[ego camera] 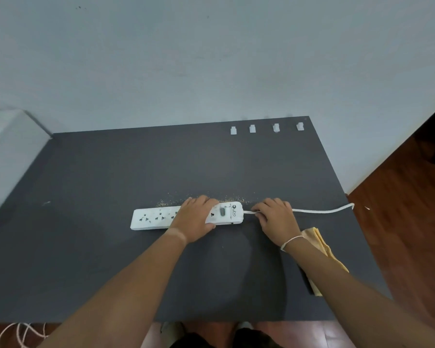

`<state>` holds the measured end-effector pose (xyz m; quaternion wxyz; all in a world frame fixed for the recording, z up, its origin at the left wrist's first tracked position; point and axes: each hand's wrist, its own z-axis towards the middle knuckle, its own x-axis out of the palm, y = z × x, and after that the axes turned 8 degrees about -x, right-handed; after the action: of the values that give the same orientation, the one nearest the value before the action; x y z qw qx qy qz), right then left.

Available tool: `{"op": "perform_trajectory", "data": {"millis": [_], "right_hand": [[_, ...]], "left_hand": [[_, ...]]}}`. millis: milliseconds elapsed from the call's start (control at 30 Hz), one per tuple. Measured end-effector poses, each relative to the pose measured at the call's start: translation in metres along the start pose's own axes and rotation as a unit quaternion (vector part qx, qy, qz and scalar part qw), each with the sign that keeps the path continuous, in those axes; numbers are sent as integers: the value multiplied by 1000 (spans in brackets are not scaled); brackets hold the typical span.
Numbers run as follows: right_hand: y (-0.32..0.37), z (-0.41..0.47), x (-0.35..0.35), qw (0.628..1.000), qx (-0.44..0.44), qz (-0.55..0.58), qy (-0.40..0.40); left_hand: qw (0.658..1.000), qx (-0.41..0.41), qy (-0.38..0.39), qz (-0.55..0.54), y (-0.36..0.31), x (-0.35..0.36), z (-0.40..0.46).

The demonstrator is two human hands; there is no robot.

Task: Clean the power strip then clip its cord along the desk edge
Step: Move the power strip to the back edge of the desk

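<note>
At the far left a white box (8,136) is sitting against the wall, just beside the dark grey desk (111,259). Near the desk's middle our white power strip (156,218) is lying flat, lengthwise left to right, sockets facing up. Our left hand (195,218) is pressing down over its right half, fingers curled around the far edge, gripping the strip. A line of tan crumbs (166,202) is lying just behind it. Our right hand (276,219) is pinching the white cord (322,210) where it is leaving the strip; the cord is running off the desk's right edge. A yellow cloth (317,241) is lying under our right forearm. Four white clips (252,128) are lining the far edge.
</note>
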<state>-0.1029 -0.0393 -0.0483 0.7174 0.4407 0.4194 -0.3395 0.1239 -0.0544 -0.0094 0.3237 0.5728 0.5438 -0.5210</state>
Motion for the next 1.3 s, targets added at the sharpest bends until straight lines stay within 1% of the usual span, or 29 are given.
{"op": "perform_trajectory", "data": {"millis": [100, 200, 333, 433, 500, 667, 900, 1033, 1300], "right_hand": [[1, 19, -10, 999, -8, 6, -35], [3, 44, -18, 999, -21, 17, -47], [3, 76, -23, 998, -42, 38, -2], [-3, 99, -21, 997, -6, 61, 52], [-13, 115, -18, 995, 24, 59, 73], [-40, 153, -10, 992, 96, 58, 57], [-60, 210, 13, 987, 147, 60, 24], [-74, 233, 26, 985, 161, 63, 13], [-97, 257, 42, 989, 138, 48, 9]], "left_hand": [[1000, 3, -18, -19, 4, -13, 7], [999, 4, -35, -37, 12, -31, 18], [998, 20, -51, -30, 28, -59, 37], [998, 31, -56, -11, 42, -77, 58], [998, 32, -54, -6, 56, -86, 75], [999, 14, -46, -16, 101, -103, 126], [999, 40, -7, -35, 131, -99, 207], [998, 43, 10, -40, 138, -91, 241], [999, 29, 26, -32, 137, -88, 273]]}}
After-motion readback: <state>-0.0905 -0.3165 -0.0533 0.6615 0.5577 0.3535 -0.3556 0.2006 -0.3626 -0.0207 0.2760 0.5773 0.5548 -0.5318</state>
